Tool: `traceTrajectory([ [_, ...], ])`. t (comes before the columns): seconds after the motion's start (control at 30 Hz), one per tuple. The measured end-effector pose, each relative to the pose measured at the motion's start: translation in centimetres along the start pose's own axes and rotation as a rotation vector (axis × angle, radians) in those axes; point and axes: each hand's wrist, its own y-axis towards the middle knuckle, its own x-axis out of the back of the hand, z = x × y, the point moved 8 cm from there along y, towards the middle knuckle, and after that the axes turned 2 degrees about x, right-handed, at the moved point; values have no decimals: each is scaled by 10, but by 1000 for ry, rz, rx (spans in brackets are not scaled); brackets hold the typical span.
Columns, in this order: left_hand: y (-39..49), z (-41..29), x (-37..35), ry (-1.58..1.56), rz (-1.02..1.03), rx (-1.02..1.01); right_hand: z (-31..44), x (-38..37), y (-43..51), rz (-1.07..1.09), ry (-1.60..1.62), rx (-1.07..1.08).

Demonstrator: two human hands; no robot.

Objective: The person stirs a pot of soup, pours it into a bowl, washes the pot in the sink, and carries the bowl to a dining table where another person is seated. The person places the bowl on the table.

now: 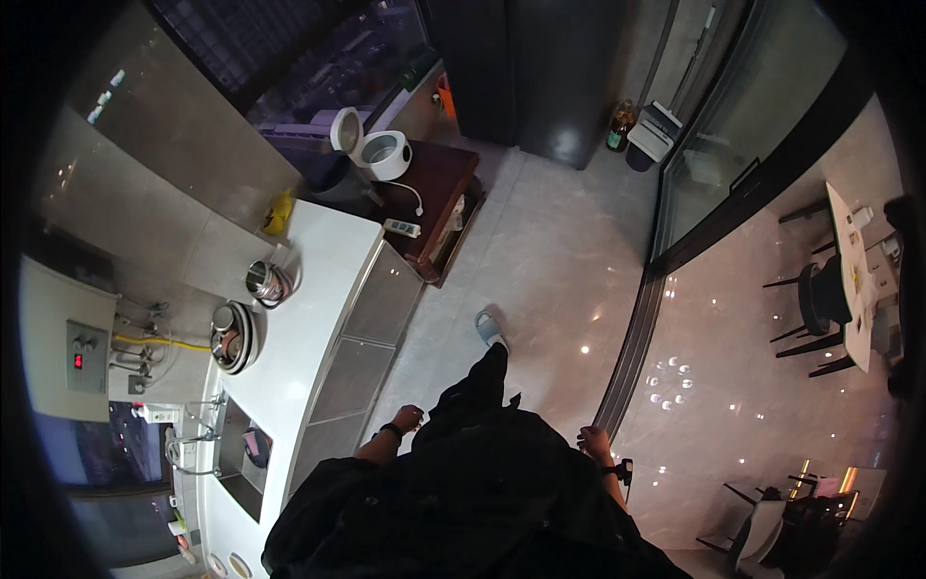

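My left hand [408,418] hangs low beside my body, near the front of the grey kitchen cabinets [352,376], with its fingers loosely curled. On the other side my right hand [594,442] is also loosely curled, close to the dark sliding-door track [622,376]. Neither hand touches any object that I can see. One foot in a light blue slipper [488,328] is forward on the tiled floor. Further ahead, a white rice cooker [394,164] with its lid raised stands on a dark red wooden cabinet [445,170], by a power strip [402,228].
A white counter [318,253] on the left holds stacked metal pots [268,283], basins [233,337] and a sink [249,499]. Ahead are a dark tall cabinet [557,87], a bottle [619,127] and a dustpan [653,132]. Beyond the glass door stand a table [848,268] and chairs [814,298].
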Motion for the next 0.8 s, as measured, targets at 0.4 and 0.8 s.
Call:
traceTrajectory([
  [0.4,178,-215,137,-331,0,-248,231,-5,139,-53,-62,-41],
  [0.8,142,-123,169,-1061,-381,89,599,-177,350,420,-771,598],
])
